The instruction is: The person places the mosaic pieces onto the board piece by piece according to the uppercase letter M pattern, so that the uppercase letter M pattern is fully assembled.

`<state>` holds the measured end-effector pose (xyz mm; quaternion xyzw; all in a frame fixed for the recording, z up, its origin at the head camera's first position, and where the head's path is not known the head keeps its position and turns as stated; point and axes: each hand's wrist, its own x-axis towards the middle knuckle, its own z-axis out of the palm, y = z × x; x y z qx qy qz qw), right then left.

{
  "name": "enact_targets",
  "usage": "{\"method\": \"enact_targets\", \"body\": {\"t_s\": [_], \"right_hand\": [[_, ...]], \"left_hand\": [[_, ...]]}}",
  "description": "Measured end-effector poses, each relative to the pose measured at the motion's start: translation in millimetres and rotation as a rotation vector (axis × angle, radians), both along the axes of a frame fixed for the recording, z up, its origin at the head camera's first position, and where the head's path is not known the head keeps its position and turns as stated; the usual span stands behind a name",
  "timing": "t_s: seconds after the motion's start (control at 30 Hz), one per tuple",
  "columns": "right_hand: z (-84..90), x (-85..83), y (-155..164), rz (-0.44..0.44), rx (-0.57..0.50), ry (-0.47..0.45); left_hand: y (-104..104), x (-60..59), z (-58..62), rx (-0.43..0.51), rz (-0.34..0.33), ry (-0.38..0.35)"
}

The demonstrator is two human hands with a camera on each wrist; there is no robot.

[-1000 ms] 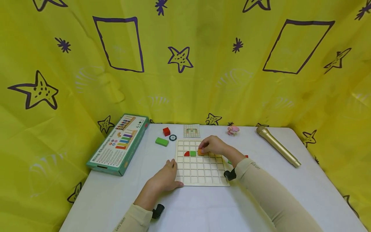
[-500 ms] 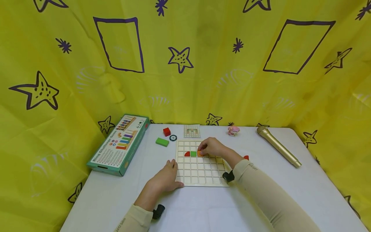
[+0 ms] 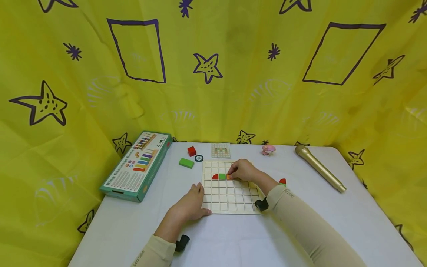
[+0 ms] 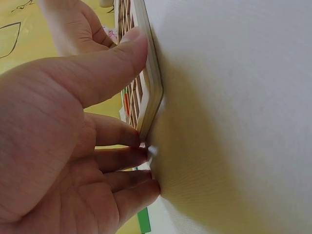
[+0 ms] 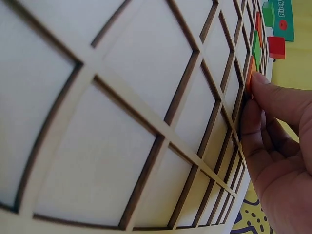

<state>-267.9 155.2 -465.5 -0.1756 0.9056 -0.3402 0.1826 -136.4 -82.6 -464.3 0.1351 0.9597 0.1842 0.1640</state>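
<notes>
A pale wooden grid board lies on the white table. My left hand rests at its near left corner; the left wrist view shows the thumb against the board's edge and the other fingertips along the left side, fingers fairly straight. With thumb and fingertips, my right hand pinches an orange tile at a cell beside a green square tile. Left of the green one sits a red quarter-round tile. The right fingers partly cover the orange tile.
Behind the board lies a printed grid card. A red cube, green block and round chip are at back left, near a game box. Rightward are a pink toy, gold microphone and red piece.
The right hand has shifted slightly left and lower, bringing the orange tile close against the green square's right side. My left hand has stayed at the board's corner.
</notes>
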Motion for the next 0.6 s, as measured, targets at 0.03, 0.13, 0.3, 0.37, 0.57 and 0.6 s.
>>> {"method": "enact_targets", "body": {"t_s": [0.03, 0.13, 0.3, 0.37, 0.57, 0.6], "right_hand": [[0.2, 0.3, 0.0, -0.003, 0.004, 0.002], [-0.1, 0.7, -0.2, -0.011, 0.011, -0.002], [-1.8, 0.9, 0.2, -0.021, 0.021, 0.001], [-2.3, 1.4, 1.2, -0.021, 0.022, 0.004], [-2.0, 2.9, 4.8, -0.014, 0.007, 0.014], [-1.6, 3.0, 5.7, -0.009, 0.003, 0.021]], "left_hand": [[0.2, 0.1, 0.3, -0.002, 0.0, 0.0], [0.7, 0.3, 0.6, -0.006, -0.001, -0.002], [0.4, 0.7, 0.9, 0.003, 0.004, -0.007], [0.0, 0.9, 0.7, 0.006, 0.005, -0.008], [0.0, 0.4, -1.1, -0.001, 0.003, -0.001], [0.2, 0.1, -1.5, -0.004, 0.004, 0.0]]}}
